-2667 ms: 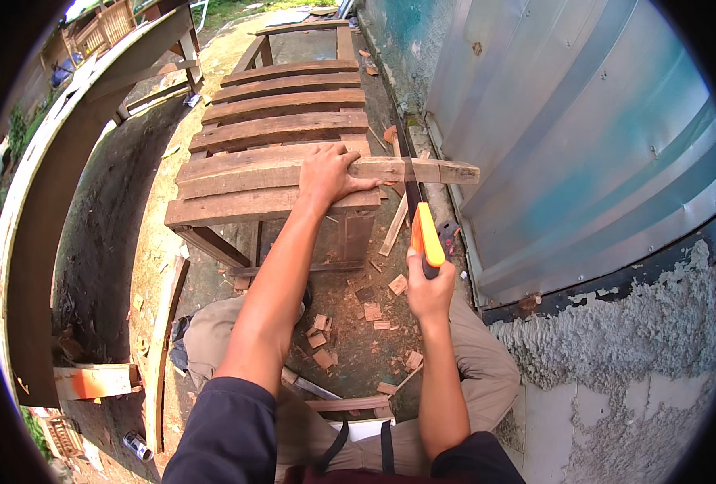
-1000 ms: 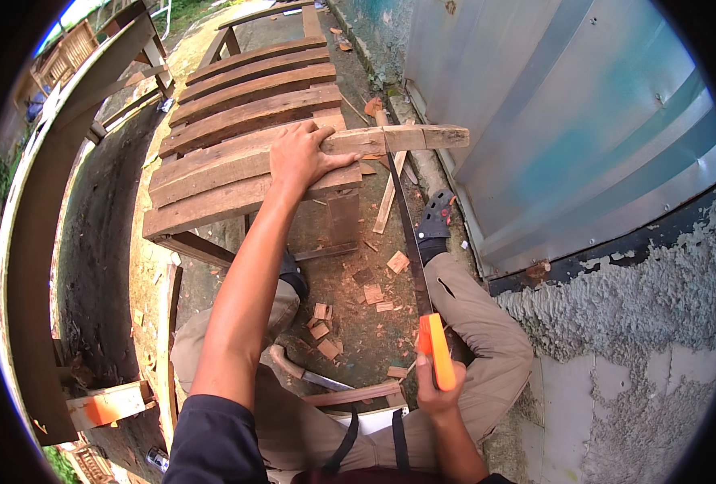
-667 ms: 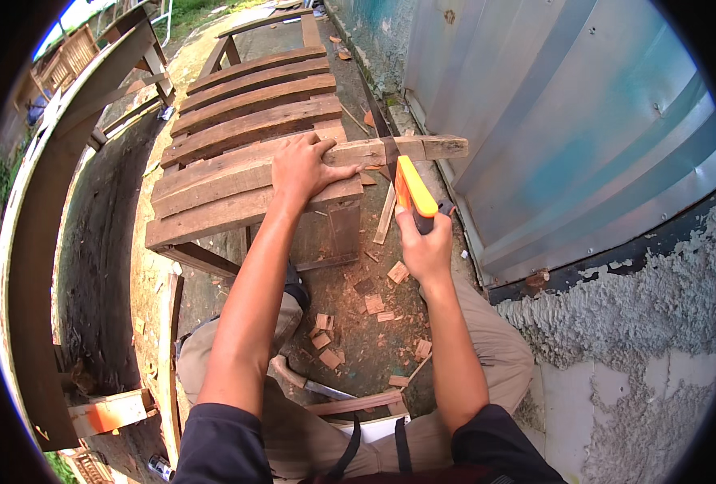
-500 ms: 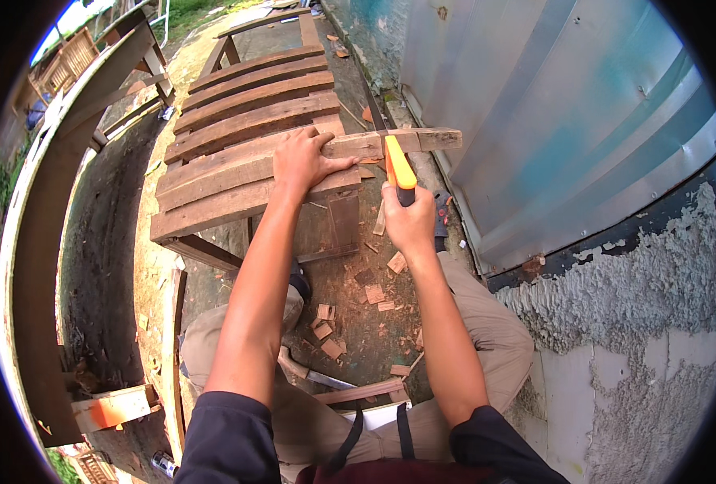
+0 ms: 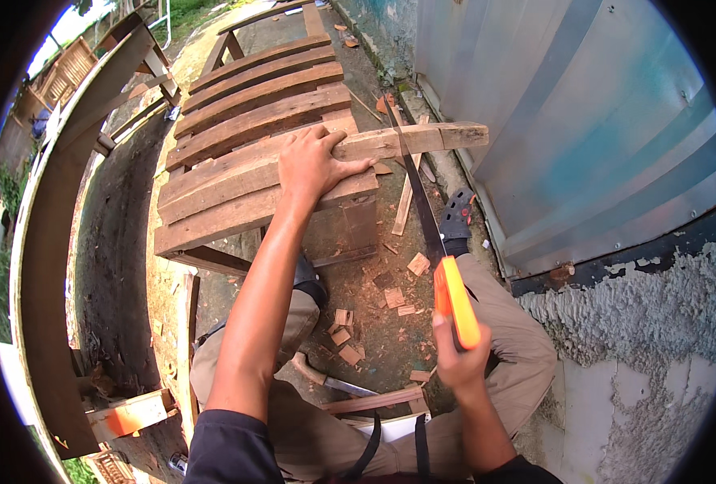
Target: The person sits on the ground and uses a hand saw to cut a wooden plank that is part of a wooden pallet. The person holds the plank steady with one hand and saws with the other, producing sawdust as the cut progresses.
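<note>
My right hand point(image 5: 464, 365) is wrapped round the yellow-orange handle of a hand saw point(image 5: 426, 211). The saw's dark blade runs away from me and crosses the wooden plank point(image 5: 382, 143) near its overhanging right end. That plank lies across a slatted wooden bench point(image 5: 253, 207) and sticks out past its right side. My left hand point(image 5: 313, 161) lies on the plank with fingers spread, pressing it against the slats. The blade covers the spot where it meets the wood, so the depth of any cut is hidden.
Several small wood offcuts point(image 5: 394, 298) lie scattered on the ground below. A machete-like blade with a wooden handle point(image 5: 313, 371) rests between my legs. A corrugated metal sheet point(image 5: 567, 137) and a rough wall point(image 5: 640, 323) stand close on the right. A long wooden frame point(image 5: 47, 266) stands left.
My right hand has drawn the saw back toward me, so much more of the blade shows. The left hand stays on the plank. The view has shifted slightly.
</note>
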Tool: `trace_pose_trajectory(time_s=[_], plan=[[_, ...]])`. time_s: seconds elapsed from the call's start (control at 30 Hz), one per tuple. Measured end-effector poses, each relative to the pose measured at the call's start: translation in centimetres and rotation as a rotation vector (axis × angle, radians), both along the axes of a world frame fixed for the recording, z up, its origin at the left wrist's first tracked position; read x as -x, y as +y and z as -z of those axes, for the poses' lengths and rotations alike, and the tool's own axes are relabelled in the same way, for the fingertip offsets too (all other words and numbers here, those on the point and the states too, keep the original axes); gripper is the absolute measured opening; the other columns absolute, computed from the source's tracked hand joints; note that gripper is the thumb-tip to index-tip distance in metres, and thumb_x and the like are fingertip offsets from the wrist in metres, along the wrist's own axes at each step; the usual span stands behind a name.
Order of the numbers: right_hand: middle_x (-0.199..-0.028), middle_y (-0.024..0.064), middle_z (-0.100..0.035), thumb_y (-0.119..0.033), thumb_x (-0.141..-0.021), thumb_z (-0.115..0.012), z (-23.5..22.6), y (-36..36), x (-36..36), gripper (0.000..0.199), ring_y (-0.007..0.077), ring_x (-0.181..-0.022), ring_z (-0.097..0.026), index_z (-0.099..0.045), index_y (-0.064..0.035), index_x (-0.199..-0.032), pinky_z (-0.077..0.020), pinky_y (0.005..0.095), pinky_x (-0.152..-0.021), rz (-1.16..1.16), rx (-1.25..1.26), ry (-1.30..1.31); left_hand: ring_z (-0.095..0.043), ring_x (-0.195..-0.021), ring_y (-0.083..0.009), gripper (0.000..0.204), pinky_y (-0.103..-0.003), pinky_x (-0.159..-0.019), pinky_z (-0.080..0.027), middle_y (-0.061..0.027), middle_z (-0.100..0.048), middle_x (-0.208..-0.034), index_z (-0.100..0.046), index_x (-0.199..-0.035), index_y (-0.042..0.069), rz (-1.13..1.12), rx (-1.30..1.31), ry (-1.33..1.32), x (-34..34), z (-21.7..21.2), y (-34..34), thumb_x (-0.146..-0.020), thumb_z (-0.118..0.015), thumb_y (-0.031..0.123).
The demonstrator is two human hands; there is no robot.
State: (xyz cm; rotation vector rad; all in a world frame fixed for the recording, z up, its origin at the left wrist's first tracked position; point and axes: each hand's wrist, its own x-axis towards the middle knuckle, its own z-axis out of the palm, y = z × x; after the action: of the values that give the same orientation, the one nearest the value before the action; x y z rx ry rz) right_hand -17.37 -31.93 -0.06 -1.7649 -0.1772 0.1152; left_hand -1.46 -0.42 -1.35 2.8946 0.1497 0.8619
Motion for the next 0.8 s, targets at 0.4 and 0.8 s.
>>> trace_pose_trajectory(time_s=[0.4, 0.8], plan=[[-0.065, 0.0107, -0.063, -0.011, -0.090, -0.068, 2.6, 2.6, -3.4, 0.012, 0.0164, -0.059, -0.065, -0.068, 0.0012, -0.087, -0.0493, 0.0333, -0.058, 0.007, -0.039, -0.151, -0.069, -0.097, -0.0286, 0.070, -0.040, -0.090, -0.053, -0.0076, -0.072, -0.100, -0.081, -0.107, 0.012, -0.005, -0.023, -0.034, 0.0, -0.4, 0.2, -0.067, -0.080, 0.070], [-0.058, 0.0107, -0.058, -0.016, -0.091, -0.069, 0.7, 4.7, -8.2, 0.025, 0.0155, -0.054, -0.059, -0.063, 0.0035, -0.078, -0.0444, 0.0356, -0.055, 0.039, -0.016, -0.108, -0.068, -0.101, -0.0264, 0.069, -0.041, -0.093, -0.051, -0.0072, -0.072, -0.099, -0.081, -0.107, 0.013, 0.031, -0.013, -0.015, -0.4, -0.3, -0.5, -0.068, -0.079, 0.070]])
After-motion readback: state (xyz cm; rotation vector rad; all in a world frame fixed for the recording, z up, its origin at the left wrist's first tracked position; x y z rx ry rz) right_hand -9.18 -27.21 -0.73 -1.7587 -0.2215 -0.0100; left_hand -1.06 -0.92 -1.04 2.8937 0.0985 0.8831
